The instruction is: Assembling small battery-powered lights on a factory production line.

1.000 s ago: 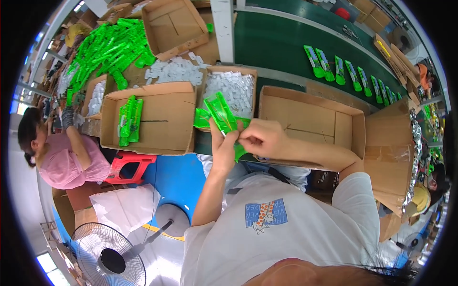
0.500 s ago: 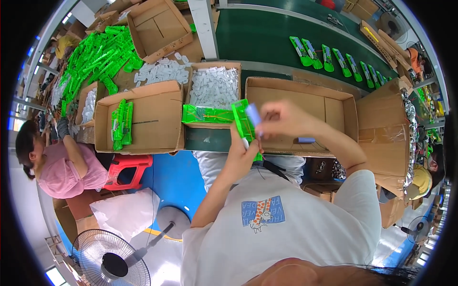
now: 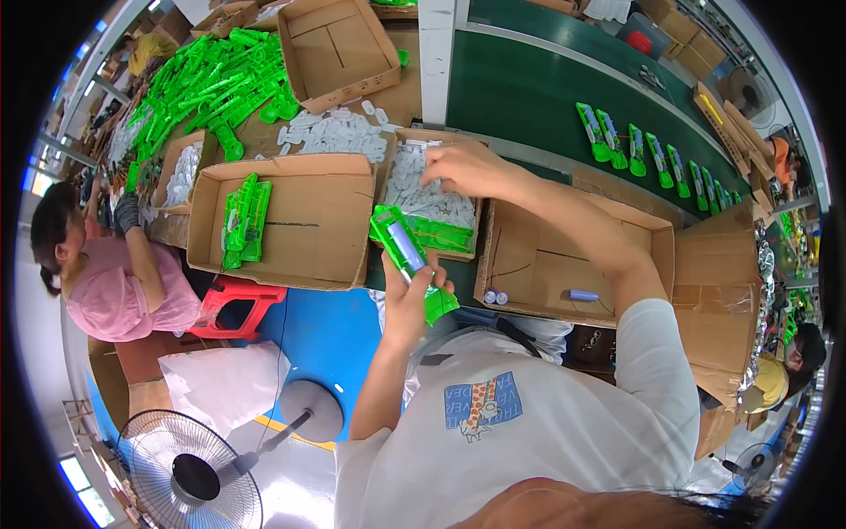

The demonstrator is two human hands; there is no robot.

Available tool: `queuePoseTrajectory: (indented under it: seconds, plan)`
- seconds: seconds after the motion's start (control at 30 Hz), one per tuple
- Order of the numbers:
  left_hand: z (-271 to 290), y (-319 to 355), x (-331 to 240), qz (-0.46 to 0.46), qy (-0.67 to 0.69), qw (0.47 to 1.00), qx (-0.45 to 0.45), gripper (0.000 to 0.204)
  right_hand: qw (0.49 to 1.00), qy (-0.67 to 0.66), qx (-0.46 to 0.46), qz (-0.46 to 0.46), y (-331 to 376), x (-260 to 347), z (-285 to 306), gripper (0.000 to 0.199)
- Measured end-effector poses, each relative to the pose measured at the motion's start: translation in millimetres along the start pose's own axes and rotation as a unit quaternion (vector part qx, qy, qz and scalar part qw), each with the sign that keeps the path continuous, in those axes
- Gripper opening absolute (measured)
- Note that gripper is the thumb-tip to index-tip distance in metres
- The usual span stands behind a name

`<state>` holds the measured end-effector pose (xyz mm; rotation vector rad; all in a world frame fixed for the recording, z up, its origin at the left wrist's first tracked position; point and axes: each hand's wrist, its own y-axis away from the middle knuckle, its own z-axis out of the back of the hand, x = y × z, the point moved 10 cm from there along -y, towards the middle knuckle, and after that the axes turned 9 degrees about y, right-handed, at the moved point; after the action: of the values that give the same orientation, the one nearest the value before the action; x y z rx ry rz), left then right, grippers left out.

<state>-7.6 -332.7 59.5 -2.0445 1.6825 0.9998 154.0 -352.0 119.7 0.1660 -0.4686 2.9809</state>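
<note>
My left hand [image 3: 408, 295] is wrapped round a green plastic casing [image 3: 441, 305], held tilted in front of the boxes. A lavender cylindrical battery [image 3: 405, 245] sits lengthwise inside that casing. My right hand [image 3: 471, 169] reaches over the carton of small white plastic pieces [image 3: 414, 181]. Its fingers are bent down with the tips among the pieces; whatever they pinch is hidden. Another green casing [image 3: 445, 234] with thin wires lies across the near end of this carton.
To the left stands a carton [image 3: 339, 229] with several green casings [image 3: 247, 216]. The right carton [image 3: 634, 251] holds loose batteries [image 3: 582, 295]. Green casings pile up at the far left. A row of filled casings [image 3: 636, 150] lies on the green conveyor [image 3: 529, 97]. A co-worker [image 3: 123, 273] sits at left.
My right hand has left the battery and moved left and away to the white pieces. The battery now lies in the casing, which my left hand has brought lower and to the left.
</note>
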Motion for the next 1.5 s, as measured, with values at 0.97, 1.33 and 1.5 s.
queuePoseTrajectory:
  seconds: [0.97,1.33,1.5]
  plan:
    - [-28.2,3.8,21.4,0.007,-0.053,0.996,0.071,0.033,0.956,-0.136,-0.210,-0.154,52.4,45.3,58.7,0.018]
    - [-79.1,-3.6,5.4,0.104,-0.184,0.893,0.396,0.053,0.911,-0.309,-0.163,-0.219,82.8,-40.3,35.6,0.019]
    - [-74.9,-79.2,-50.5,-0.110,-0.763,0.596,0.225,0.046,0.834,0.171,-0.271,-0.449,175.7,-315.7,117.4,0.020]
